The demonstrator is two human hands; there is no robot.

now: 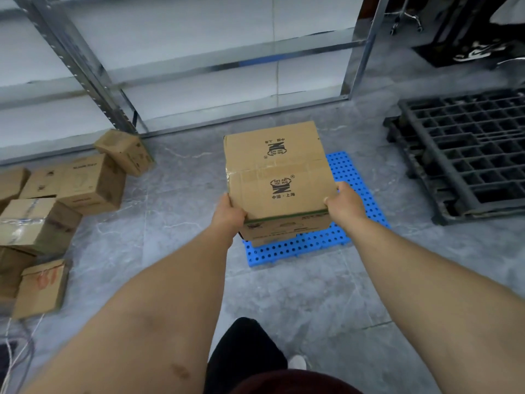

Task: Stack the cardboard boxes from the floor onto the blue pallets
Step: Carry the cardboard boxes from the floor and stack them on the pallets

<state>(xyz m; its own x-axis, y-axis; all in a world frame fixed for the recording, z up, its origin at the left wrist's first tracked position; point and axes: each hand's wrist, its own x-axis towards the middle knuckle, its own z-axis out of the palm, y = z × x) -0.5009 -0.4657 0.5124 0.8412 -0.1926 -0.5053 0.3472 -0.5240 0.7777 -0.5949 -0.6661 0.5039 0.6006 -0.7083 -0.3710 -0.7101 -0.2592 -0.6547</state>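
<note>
A taped cardboard box with black printed logos is held between both hands over the blue pallet. My left hand grips its near left corner and my right hand grips its near right corner. Beneath the held box, another cardboard box rests on the perforated blue pallet; whether the two boxes touch is unclear. Several more cardboard boxes lie piled on the grey floor at the left.
A metal shelving frame stands behind the boxes and pallet. A dark grey plastic pallet lies on the floor at the right. Cables trail at the lower left. My dark trouser leg and white shoe are at the bottom.
</note>
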